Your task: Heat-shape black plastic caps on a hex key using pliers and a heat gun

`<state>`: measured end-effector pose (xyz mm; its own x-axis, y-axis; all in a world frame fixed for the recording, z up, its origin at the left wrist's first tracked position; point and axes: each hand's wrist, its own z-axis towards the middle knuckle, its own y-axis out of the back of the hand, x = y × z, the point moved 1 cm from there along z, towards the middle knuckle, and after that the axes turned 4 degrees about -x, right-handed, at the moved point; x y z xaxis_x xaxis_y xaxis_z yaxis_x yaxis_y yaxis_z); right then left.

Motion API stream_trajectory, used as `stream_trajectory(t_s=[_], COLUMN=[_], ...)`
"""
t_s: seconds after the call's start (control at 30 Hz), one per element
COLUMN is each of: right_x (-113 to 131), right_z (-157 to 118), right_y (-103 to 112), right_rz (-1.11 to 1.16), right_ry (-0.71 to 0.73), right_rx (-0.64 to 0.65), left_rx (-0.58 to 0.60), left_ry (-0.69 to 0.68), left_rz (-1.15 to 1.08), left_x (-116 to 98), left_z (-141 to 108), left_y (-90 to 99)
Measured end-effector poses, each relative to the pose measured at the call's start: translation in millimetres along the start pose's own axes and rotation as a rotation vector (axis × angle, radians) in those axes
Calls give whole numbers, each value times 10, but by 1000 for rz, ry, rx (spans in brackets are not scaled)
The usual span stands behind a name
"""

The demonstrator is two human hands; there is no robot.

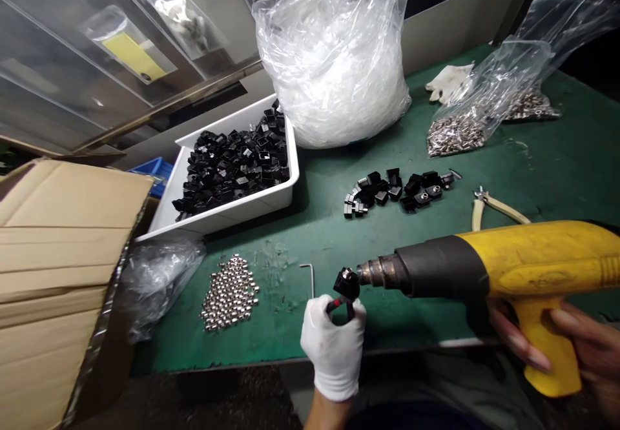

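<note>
My left hand [334,346], in a white glove, is closed on a small black plastic part [347,283] with a shiny metal piece on its upper side. Two dark arms, one with a red mark, run from the part into the glove; I cannot tell whether they belong to a separate tool. My bare right hand [520,339] grips the handle of a yellow and black heat gun [533,259]. The gun's stepped metal nozzle points left, its tip right beside the black part. Just beyond the left hand lies a hex key [311,278].
Silver metal inserts [230,294] are spread at left. Behind are a white bin [227,214] of black parts and a large plastic bag [339,81]. Black pieces [380,188], pliers [504,207] and bagged metal pieces [455,134] lie rightward. A cardboard box [68,275] stands left.
</note>
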<state>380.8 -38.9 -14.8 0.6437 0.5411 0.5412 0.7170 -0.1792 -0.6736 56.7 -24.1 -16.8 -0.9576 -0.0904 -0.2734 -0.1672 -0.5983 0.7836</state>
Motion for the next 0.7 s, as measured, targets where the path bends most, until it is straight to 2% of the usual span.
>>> stream_trajectory(t_s=[0.3, 0.6, 0.7], right_x=[-17, 2, -6], right_z=[35, -6, 19], right_y=[83, 32, 76], right_rz=[0, -13, -23], right_ry=[-14, -7, -9], right_rx=[5, -35, 13], left_rx=[15, 5, 10], left_ry=[23, 16, 16], left_rz=[-6, -10, -5], left_x=[5, -6, -6], left_z=[-10, -5, -5], left_y=[-12, -2, -3])
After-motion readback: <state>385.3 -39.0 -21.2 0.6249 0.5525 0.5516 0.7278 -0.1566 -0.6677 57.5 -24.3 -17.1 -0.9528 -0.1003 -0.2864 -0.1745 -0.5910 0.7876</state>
